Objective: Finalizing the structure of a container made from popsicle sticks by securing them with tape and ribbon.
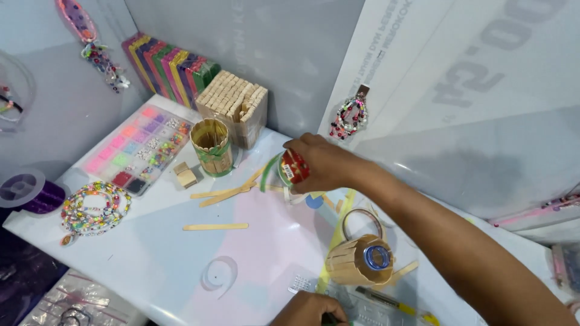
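Observation:
My right hand (323, 162) reaches across the white table (151, 265) and grips a small round container with a red label (292, 167). My left hand (309, 310) shows only partly at the bottom edge, closed on a dark thin object whose kind I cannot tell. Between the hands lies a cup wrapped in wooden sticks (360, 261), on its side, with a wire handle. Loose wooden sticks (215, 227) lie flat to the left of my right hand.
An upright stick-covered holder (211, 147) stands by a block of stacked wooden sticks (234, 104). A bead organiser tray (138, 148), a beaded necklace (95, 209), a thread spool (29, 191) and coloured packs (170, 67) fill the left. A yellow cutter (396, 303) lies near the front.

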